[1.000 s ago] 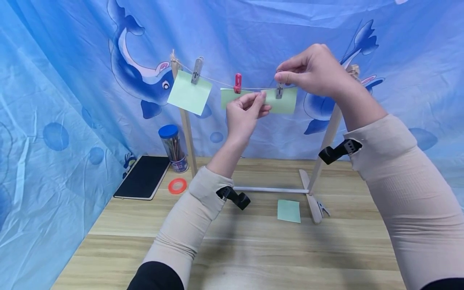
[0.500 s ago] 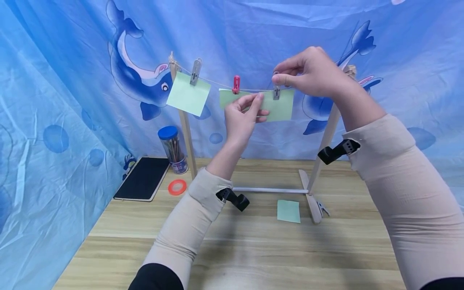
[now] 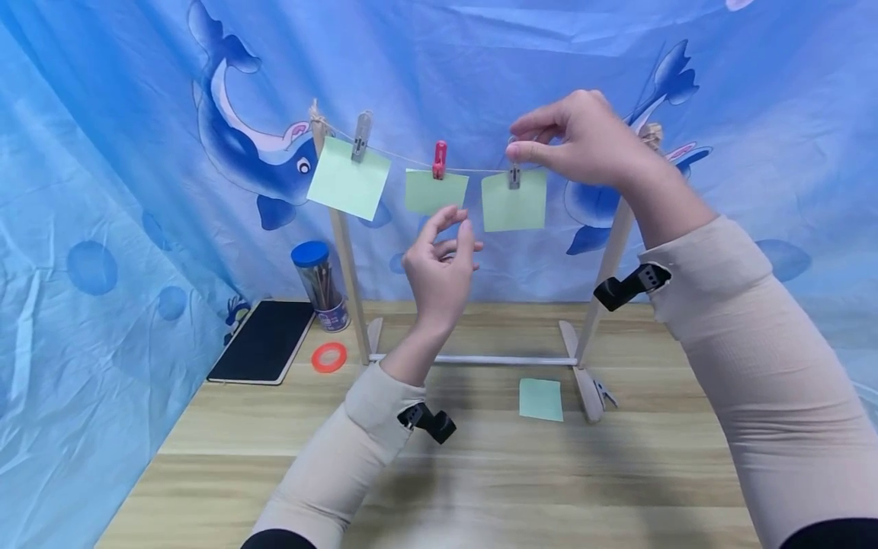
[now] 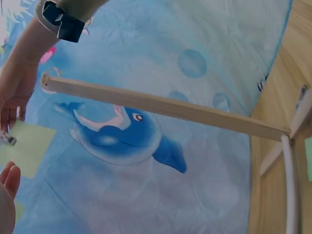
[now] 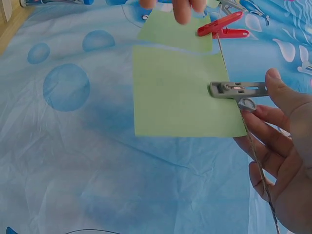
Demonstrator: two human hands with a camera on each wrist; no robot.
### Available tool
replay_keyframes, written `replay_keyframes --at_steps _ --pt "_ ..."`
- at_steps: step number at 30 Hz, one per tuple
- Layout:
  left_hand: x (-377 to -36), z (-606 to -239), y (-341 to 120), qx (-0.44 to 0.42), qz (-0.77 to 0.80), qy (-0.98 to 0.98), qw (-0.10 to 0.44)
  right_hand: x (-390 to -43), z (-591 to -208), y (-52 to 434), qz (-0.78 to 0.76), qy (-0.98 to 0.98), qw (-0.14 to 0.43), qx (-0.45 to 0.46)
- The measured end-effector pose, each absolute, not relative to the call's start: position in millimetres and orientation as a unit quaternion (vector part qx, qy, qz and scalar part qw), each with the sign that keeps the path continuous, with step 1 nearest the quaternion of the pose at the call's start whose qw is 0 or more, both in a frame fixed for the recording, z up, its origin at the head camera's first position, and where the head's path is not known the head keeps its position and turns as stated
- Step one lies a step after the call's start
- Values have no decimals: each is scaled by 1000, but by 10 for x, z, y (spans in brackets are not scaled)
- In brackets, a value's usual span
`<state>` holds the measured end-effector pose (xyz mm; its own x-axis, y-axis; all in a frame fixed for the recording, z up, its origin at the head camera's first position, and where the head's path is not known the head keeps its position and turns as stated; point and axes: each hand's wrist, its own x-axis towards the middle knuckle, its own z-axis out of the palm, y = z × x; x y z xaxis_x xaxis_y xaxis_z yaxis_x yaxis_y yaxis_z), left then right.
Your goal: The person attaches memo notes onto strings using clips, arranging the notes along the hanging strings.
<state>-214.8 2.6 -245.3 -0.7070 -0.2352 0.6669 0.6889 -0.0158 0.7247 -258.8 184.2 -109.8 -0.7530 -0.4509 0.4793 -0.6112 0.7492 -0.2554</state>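
Three pale green paper squares hang from a string. My right hand (image 3: 583, 141) pinches the top end of a grey clothespin (image 5: 234, 89), whose jaws clamp the rightmost square (image 5: 180, 92) to the string. My left hand (image 3: 442, 267) is apart from that paper, fingers relaxed and holding nothing, just below the middle square (image 3: 435, 192). A red clothespin (image 3: 440, 160) fixes this middle square. At the left, another grey clothespin (image 3: 361, 137) holds a tilted square (image 3: 350, 179). In the left wrist view, only fingertips (image 4: 12, 180) of my left hand show at the edge.
Wooden posts (image 3: 350, 267) joined by a white rod (image 3: 504, 360) carry the string. On the table lie a loose green square (image 3: 540, 399), a clothespin (image 3: 605, 393) by the right foot, a red tape ring (image 3: 329, 357), a black notebook (image 3: 262, 341) and a blue-lidded jar (image 3: 320, 286).
My left hand has let go of the right-hand square and moved down and left. That square now hangs flat from its grey clothespin, which my right hand still pinches.
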Motion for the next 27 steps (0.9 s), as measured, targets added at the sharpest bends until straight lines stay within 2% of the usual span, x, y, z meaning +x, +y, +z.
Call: replay_keyframes --at_steps 3,7,15,18,21,27 --pt "-2223 -2567 -10 -189 -671 -623 355 -2575 -1086 1851 204 -912 210 287" --pt "-2363 -2733 -57 -181 -658 -635 362 -2552 -1102 1876 207 -893 267 297" --pt "-2380 -3101 -109 -189 -626 -679 334 -2421 -1351 2081 238 -774 456 370" --pt "-2358 -3344 -128 -198 -598 -713 307 -2245 -1558 2111 291 -716 500 390" --pt "-2328 -3618 -120 -209 -583 -741 260 -2062 -1867 2154 364 -685 504 380" --pt "-2298 -4180 -51 -227 -552 -788 153 -1982 -2785 2553 390 -728 455 333"
